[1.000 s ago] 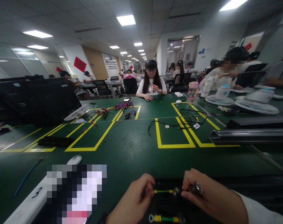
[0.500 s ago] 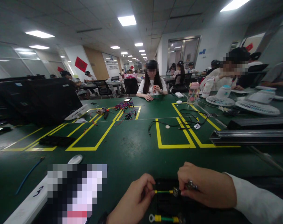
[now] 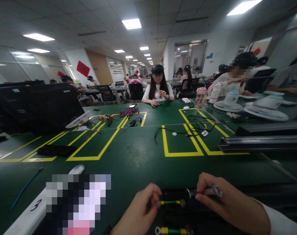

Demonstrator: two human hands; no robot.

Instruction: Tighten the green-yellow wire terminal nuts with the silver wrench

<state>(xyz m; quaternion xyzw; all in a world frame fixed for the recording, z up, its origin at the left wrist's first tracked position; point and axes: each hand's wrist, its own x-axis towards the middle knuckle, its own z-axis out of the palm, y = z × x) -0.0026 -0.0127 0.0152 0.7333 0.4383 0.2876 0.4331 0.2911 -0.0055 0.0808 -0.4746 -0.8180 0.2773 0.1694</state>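
Big green table mat (image 3: 138,163) has loads of open room beyond the fingers. Left hand (image 3: 138,212) pinches a short green-and-yellow wire (image 3: 170,202); right hand (image 3: 226,204) grips a small metal tool (image 3: 207,191) just above the wire's ring end.

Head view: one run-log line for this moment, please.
left hand: pinches green-yellow wire | right hand: holds metal tool by ring terminal | second wire: lying nearer
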